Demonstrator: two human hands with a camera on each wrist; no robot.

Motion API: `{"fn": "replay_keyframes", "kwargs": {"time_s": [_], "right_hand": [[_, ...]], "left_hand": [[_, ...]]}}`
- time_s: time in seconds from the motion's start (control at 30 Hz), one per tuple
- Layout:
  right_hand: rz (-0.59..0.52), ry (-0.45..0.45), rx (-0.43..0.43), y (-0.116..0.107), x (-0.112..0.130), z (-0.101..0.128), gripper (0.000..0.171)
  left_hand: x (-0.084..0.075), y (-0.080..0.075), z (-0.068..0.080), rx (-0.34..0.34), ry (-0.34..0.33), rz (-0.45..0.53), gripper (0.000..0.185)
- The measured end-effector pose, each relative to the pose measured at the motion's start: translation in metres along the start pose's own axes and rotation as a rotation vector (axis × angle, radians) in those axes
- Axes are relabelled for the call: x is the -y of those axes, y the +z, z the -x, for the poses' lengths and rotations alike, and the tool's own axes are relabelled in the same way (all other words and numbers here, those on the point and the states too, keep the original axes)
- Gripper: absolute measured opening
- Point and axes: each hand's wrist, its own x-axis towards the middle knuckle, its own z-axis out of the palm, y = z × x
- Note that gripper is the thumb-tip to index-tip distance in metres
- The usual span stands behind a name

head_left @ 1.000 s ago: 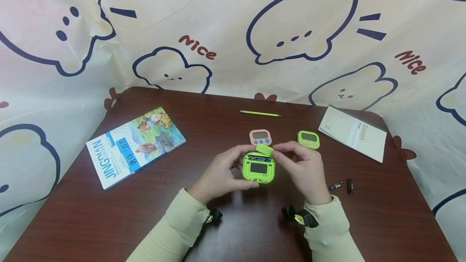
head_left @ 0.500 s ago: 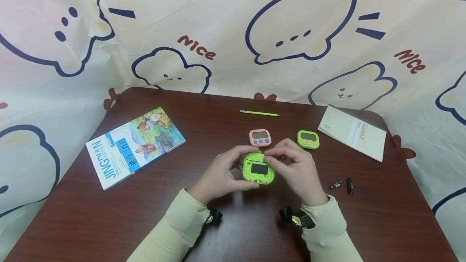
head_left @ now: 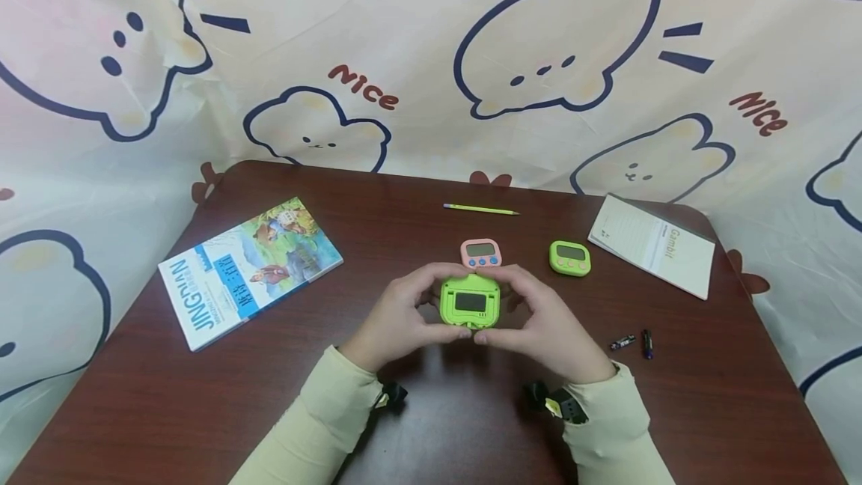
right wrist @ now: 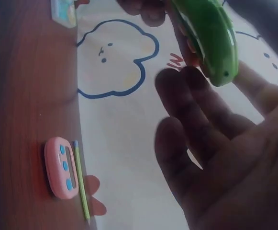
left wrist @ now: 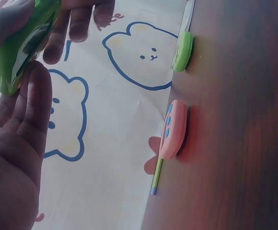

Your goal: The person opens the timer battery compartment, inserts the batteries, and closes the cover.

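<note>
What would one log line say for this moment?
left hand: grips green timer | right hand: grips green timer | timer: back up, above table | pink timer: behind it

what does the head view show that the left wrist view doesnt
Only the head view shows the book, the white booklet, two loose batteries and the right hand. Only the left wrist view shows the pink timer edge-on, with the pencil beyond it. Both show the left hand holding the green timer, and the second green timer on the table.
</note>
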Motion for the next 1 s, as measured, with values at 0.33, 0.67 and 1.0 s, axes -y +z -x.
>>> {"fn": "replay_keyframes", "kwargs": {"time_s": [0.33, 0.67, 1.0], "right_hand": [[0.058, -0.026, -0.012, 0.0050, 0.0003, -0.0015, 0.073], [0.081, -0.089, -0.036, 0.0052, 0.0001, -0.0021, 0.076], [-0.007, -0.052, -0.051, 0.0038, -0.0018, -0.0008, 0.067]], "left_hand": [[-0.0002, -0.0031, 0.0004, -0.001, -0.011, 0.001, 0.069], [0.0016, -0.0025, 0.0006, 0.004, -0.008, 0.014, 0.069], [0.0022, -0.0041, 0.0005, 0.011, 0.041, 0.005, 0.070]]}}
